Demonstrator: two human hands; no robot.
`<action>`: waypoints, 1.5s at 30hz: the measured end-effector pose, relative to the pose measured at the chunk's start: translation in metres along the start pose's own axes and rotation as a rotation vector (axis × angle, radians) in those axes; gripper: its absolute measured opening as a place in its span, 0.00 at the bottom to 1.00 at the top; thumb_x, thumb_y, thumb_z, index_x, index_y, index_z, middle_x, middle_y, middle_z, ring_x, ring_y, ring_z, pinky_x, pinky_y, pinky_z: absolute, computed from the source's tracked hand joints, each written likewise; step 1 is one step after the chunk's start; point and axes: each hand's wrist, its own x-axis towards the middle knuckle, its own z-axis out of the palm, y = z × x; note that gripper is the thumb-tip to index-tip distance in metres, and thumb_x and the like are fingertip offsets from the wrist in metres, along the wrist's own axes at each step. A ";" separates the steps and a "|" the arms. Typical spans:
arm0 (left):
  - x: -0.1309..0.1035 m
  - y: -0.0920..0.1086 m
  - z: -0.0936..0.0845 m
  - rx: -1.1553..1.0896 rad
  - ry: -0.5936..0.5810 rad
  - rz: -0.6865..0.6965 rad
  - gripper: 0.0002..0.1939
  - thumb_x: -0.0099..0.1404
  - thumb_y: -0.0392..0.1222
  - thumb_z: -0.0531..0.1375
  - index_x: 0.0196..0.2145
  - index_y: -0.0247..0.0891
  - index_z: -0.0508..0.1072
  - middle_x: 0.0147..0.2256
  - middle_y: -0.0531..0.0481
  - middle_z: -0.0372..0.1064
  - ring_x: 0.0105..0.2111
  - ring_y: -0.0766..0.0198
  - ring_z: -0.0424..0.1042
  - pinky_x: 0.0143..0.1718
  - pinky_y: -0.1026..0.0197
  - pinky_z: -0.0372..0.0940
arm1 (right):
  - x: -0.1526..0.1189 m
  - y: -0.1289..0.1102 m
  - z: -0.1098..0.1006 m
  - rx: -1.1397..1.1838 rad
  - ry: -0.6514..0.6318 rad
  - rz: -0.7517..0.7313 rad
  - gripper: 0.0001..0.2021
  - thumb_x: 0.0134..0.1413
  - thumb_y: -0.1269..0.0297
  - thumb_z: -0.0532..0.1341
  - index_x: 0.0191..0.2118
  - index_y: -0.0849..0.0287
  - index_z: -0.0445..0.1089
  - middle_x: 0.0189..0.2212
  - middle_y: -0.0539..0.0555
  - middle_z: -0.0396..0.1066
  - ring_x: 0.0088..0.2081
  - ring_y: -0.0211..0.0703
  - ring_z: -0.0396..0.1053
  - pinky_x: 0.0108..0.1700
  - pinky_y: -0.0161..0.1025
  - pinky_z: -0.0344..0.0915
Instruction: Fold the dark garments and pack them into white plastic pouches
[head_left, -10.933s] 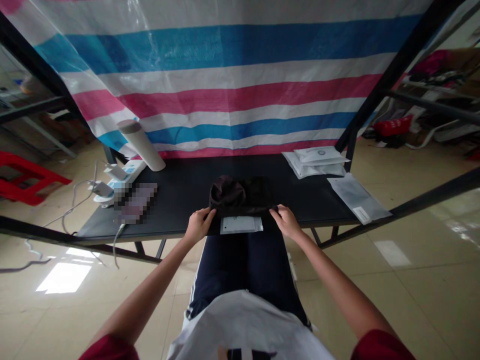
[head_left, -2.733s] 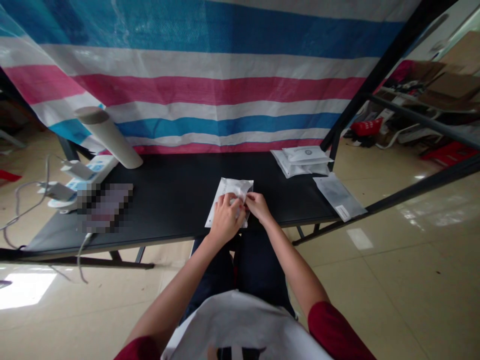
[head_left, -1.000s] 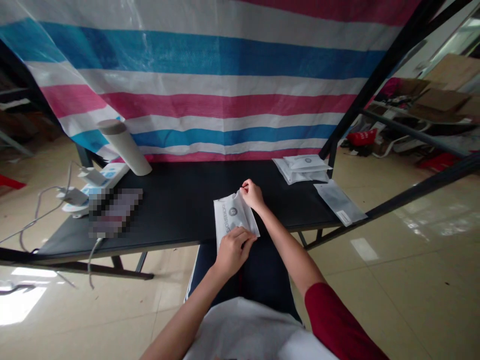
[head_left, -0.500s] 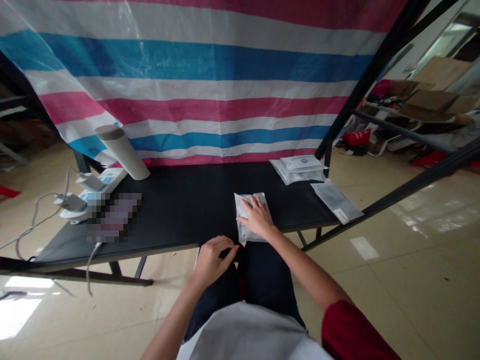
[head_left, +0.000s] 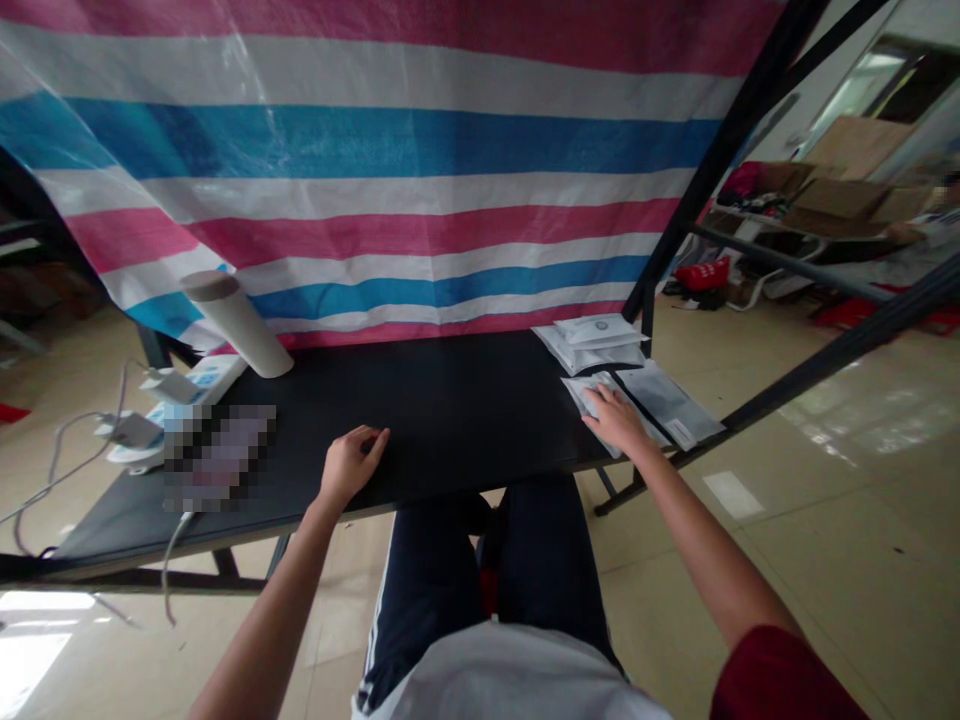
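Your right hand [head_left: 619, 422], its grip apart, lies over the bag [head_left: 577, 389] just in front of the bag stack [head_left: 596, 345]; press lightly, without nudging that stack. Well left of it, your left hand [head_left: 349, 465] is curled, grip unclear from here.

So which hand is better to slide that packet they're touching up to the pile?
Probably the right hand: it rests on the white packet, close to the stacked packets. The left hand is well away across the black tabletop, with no packet in it that I can see.
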 end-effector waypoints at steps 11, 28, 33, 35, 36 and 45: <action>0.013 -0.030 0.008 0.109 0.050 -0.050 0.24 0.67 0.59 0.50 0.33 0.38 0.77 0.34 0.45 0.75 0.33 0.58 0.73 0.32 0.62 0.61 | -0.001 -0.006 0.030 -0.008 0.297 0.068 0.28 0.61 0.56 0.54 0.65 0.54 0.59 0.67 0.59 0.54 0.64 0.66 0.50 0.59 0.57 0.53; 0.010 -0.031 0.006 -0.070 0.102 -0.228 0.25 0.64 0.61 0.52 0.28 0.38 0.75 0.24 0.49 0.71 0.24 0.62 0.68 0.26 0.63 0.56 | 0.002 0.007 0.049 0.162 0.482 0.036 0.23 0.64 0.56 0.51 0.59 0.59 0.66 0.61 0.60 0.63 0.63 0.60 0.56 0.59 0.55 0.57; 0.011 -0.035 0.009 -0.149 0.163 -0.287 0.26 0.62 0.63 0.53 0.28 0.37 0.76 0.19 0.51 0.66 0.21 0.64 0.64 0.24 0.63 0.52 | 0.003 0.011 0.053 0.223 0.533 0.032 0.22 0.63 0.57 0.51 0.57 0.61 0.66 0.58 0.62 0.67 0.62 0.58 0.59 0.58 0.52 0.58; 0.011 -0.035 0.009 -0.171 0.163 -0.299 0.25 0.62 0.62 0.53 0.29 0.37 0.76 0.20 0.51 0.66 0.22 0.64 0.64 0.24 0.64 0.53 | 0.003 0.009 0.053 0.229 0.539 0.029 0.21 0.63 0.57 0.51 0.56 0.61 0.66 0.58 0.62 0.67 0.61 0.58 0.59 0.58 0.52 0.58; 0.011 -0.035 0.009 -0.175 0.159 -0.305 0.25 0.61 0.62 0.54 0.29 0.37 0.77 0.20 0.51 0.67 0.22 0.64 0.65 0.24 0.64 0.53 | 0.003 0.009 0.051 0.234 0.537 0.020 0.21 0.63 0.57 0.51 0.56 0.61 0.67 0.58 0.62 0.67 0.61 0.58 0.60 0.58 0.52 0.58; 0.012 -0.033 0.005 -0.124 0.112 -0.314 0.24 0.62 0.60 0.53 0.31 0.37 0.77 0.21 0.50 0.69 0.23 0.62 0.66 0.25 0.63 0.54 | 0.000 0.076 0.016 0.234 0.671 0.458 0.28 0.57 0.54 0.56 0.60 0.65 0.61 0.55 0.70 0.65 0.56 0.65 0.60 0.53 0.58 0.58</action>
